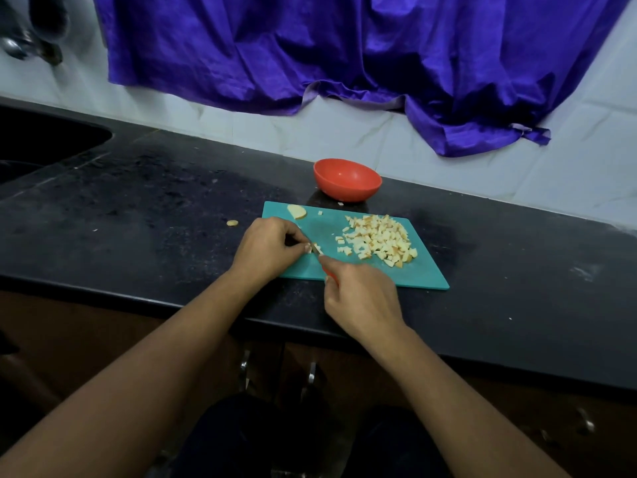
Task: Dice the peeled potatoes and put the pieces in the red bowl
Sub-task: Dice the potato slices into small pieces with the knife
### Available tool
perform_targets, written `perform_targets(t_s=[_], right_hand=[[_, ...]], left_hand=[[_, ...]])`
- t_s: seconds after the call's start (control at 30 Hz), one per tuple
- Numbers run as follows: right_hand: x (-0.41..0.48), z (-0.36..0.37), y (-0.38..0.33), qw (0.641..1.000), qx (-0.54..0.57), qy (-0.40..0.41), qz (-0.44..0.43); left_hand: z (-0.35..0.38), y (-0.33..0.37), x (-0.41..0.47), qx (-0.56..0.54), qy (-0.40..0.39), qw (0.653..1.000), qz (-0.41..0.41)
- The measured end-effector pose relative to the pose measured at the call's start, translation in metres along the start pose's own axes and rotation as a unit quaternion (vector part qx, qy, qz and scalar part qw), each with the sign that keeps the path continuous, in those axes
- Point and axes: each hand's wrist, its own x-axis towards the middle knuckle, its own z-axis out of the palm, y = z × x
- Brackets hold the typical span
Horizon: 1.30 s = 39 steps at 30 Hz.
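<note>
A teal cutting board (406, 276) lies on the dark counter. On its right half sits a heap of diced potato pieces (377, 240). My left hand (267, 246) pinches a small potato piece (315, 249) against the board. My right hand (362, 298) grips a red-handled knife (325, 269), its blade resting at that piece. A potato slice (297, 211) lies at the board's far left corner. The red bowl (346, 180) stands just behind the board and looks empty.
A potato scrap (232, 222) lies on the black counter (144, 208) left of the board. A dark sink (41, 146) is at the far left. A purple cloth (344, 56) hangs over the tiled wall behind. The counter's front edge runs under my forearms.
</note>
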Motion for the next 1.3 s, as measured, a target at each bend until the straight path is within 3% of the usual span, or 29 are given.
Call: perform_targets(t_s=[0.4, 0.77, 1.0, 1.3], right_hand=[[0.016, -0.007, 0.033, 0.986, 0.11, 0.018, 0.127], [0.011, 0.004, -0.002, 0.99, 0.121, 0.04, 0.061], [0.001, 0.009, 0.003, 0.993, 0.115, 0.035, 0.008], [0.0, 0.007, 0.007, 0.99, 0.125, 0.064, -0.026]], left_hand=[[-0.002, -0.001, 0.0, 0.001, -0.003, 1.0, -0.005], [-0.003, -0.001, -0.003, -0.057, -0.003, 0.998, -0.02], [-0.002, -0.011, 0.001, -0.09, 0.1, 0.99, -0.046], [-0.003, -0.006, 0.001, -0.061, 0.091, 0.993, -0.045]])
